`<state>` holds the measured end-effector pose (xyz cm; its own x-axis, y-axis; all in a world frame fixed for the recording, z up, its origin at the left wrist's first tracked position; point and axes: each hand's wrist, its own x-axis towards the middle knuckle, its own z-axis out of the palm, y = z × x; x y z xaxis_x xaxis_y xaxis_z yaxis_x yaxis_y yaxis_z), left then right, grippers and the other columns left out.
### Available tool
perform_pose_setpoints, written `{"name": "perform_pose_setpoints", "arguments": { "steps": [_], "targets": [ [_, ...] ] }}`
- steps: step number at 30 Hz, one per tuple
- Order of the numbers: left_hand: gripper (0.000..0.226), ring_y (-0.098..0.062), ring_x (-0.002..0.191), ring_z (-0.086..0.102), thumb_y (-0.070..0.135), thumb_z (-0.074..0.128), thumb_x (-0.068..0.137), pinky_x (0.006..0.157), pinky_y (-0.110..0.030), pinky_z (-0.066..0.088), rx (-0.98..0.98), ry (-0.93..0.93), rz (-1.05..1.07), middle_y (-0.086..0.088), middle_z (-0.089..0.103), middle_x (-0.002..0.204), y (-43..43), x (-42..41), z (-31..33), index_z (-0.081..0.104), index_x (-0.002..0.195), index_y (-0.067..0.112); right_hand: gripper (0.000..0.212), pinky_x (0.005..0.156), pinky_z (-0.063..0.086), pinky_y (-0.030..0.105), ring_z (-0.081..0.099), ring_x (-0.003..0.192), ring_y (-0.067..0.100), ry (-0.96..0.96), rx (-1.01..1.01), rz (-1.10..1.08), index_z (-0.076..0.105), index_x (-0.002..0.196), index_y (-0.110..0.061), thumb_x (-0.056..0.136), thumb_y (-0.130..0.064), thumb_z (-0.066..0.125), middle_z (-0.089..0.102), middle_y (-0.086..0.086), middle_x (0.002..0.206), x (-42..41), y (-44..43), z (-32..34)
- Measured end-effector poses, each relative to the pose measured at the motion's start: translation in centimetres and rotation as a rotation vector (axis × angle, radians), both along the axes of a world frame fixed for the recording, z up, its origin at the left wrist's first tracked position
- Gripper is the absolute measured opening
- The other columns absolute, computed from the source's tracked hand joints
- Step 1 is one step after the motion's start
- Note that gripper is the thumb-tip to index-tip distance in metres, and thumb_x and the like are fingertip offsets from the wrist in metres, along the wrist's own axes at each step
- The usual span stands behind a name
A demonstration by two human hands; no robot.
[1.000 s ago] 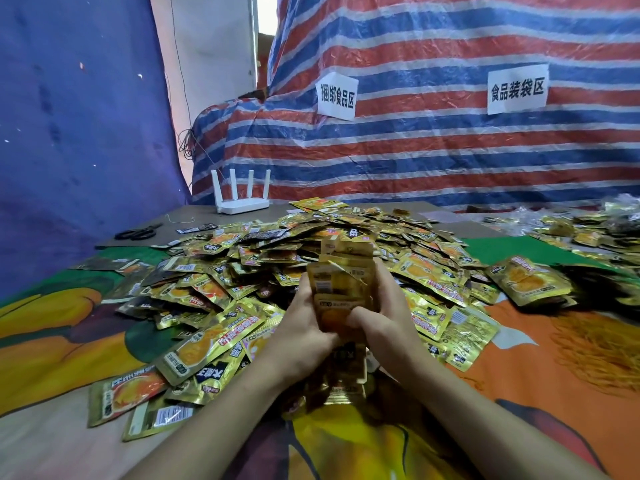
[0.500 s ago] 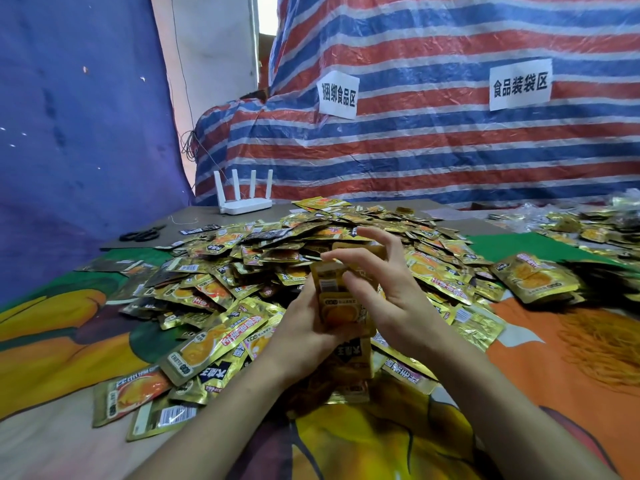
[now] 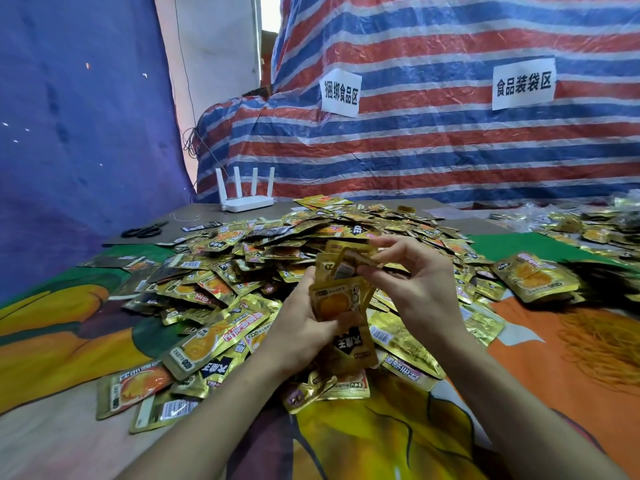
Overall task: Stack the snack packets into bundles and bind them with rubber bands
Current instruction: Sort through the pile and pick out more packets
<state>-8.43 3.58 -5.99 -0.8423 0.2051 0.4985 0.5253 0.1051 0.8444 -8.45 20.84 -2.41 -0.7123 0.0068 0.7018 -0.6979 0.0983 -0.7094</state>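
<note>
**A stack held upright above the heap**

A red, white and blue striped tarp point(image 3: 450, 150) fills the back of the frame, with two white paper signs point(image 3: 341, 92) pinned to it and a blue sheet point(image 3: 69, 133) at the left. Below is a table under a printed cloth point(image 3: 52, 341). A white router point(image 3: 246, 199) and black scissors point(image 3: 143, 231) lie at its far left edge.

A wide heap of gold snack packets point(image 3: 242, 271) covers the middle of the table, and the packets in it lie flat and point every way. A separate bundle point(image 3: 535, 277) rests at the right, well apart from the hands.

At the frame's centre the left hand point(image 3: 298, 337) grips a stack point(image 3: 337, 299) from below, with the fingers wrapped round its lower half. The stack stands nearly upright above the heap, its long axis running up the frame and its printed face toward the camera. The right hand point(image 3: 419, 285) pinches the top packet point(image 3: 346, 266) between thumb and forefinger at the stack's upper end. That packet is tilted, its top leaning right. The other right fingers arch loosely above it.
</note>
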Motion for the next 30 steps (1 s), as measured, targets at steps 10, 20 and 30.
{"name": "perform_pose_setpoints", "arguments": {
  "steps": [10, 20, 30],
  "targets": [
    [0.049, -0.006, 0.088, 0.073, -0.007, 0.082, 0.073, 0.075, -0.019, 0.055, 0.028, 0.154, 0.058, 0.01, 0.077, 0.096, 0.2, 0.4, 0.7, 0.068, 0.116, 0.013, 0.029, 0.108, 0.042, 0.05, 0.051, 0.138, 0.02, -0.201, -0.108, 0.506, 0.082, 0.097, -0.026, 0.076, -0.013, 0.067, 0.063, -0.001, 0.14, 0.1, -1.4, 0.0],
    [0.024, -0.011, 0.082, 0.071, 0.022, 0.072, 0.074, 0.071, -0.026, 0.058, 0.2, -0.077, 0.085, 0.006, 0.074, 0.085, 0.7, 0.6, 1.1, 0.073, 0.095, 0.033, 0.074, 0.1, 0.049, 0.039, 0.059, 0.126, 0.013, -0.224, -0.096, 0.288, 0.052, 0.139, -0.04, 0.071, -0.021, 0.073, 0.06, -0.002, 0.138, 0.1, -1.5, -0.7],
    [0.026, -0.034, 0.083, 0.065, 0.013, 0.077, 0.08, 0.073, -0.041, 0.059, 0.733, -0.415, 0.203, -0.014, 0.066, 0.082, -0.1, 0.2, 2.3, 0.067, 0.101, 0.0, 0.1, 0.091, 0.057, 0.034, 0.068, 0.101, 0.014, -0.161, 0.715, 0.075, 0.019, 0.157, -0.035, 0.079, -0.021, 0.08, 0.061, -0.01, 0.126, 0.5, -3.9, -2.9]
  ]
}}
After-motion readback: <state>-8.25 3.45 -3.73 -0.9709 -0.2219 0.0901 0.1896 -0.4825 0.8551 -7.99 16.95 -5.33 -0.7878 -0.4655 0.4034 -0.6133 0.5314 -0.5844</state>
